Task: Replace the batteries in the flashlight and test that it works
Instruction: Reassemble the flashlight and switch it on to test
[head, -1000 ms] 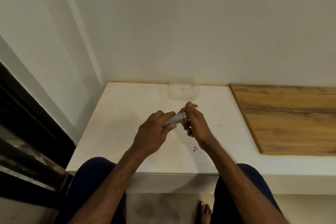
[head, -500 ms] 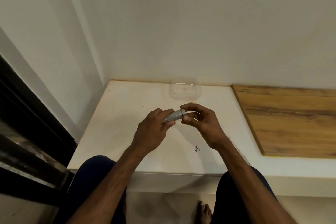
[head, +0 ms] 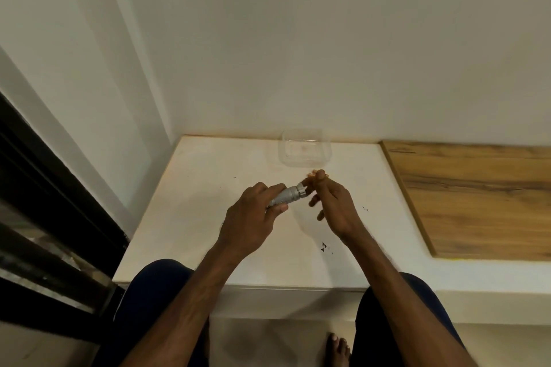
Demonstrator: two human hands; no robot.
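Through the head camera I'm watching both hands working just on the near side of the clear container (head: 326,155), which is sitting against the wall at the back of the white counter (head: 208,202). The left hand (head: 253,217) is wrapping its fingers and thumb around the silver flashlight (head: 287,195). It is lifting the flashlight off the counter and pointing its exposed end up toward the container, I'd say so the barrel is steadied and facing the other hand.

The right hand (head: 334,205) is pinching a small orange-brown piece between thumb and forefinger. I'm taking it for a battery (head: 313,180), though blur is hiding its shape. The remaining fingers are fanning out loosely below. The battery is sitting right at the flashlight's end, and I can't tell whether it is touching. I'm reading this as the loading step, with the light test not yet reached.

For room, bare counter is lying open to the left of the container and on its near side, down to the front edge by the knees. The container's wall is standing just beyond the right fingertips, so a forward push is risking a knock. A wooden board (head: 477,194) is lying well to the container's right. Dark specks (head: 324,246) are dotting the counter nearer me than the container.
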